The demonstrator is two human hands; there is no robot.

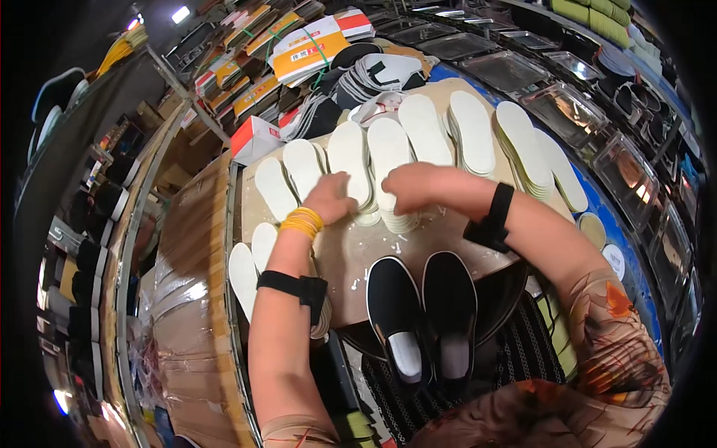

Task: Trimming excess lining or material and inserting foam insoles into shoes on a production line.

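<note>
Fingers of both hands curl down on a stack of white insoles [385,201] in the middle of the worktable [418,243]. Two black shoes [422,310] sit closest to the person. Then come the left hand [328,198] and right hand [411,187], both gripping the stack. Farther back, more white insoles [470,131] fan out, then cardboard boxes [306,48]
</note>
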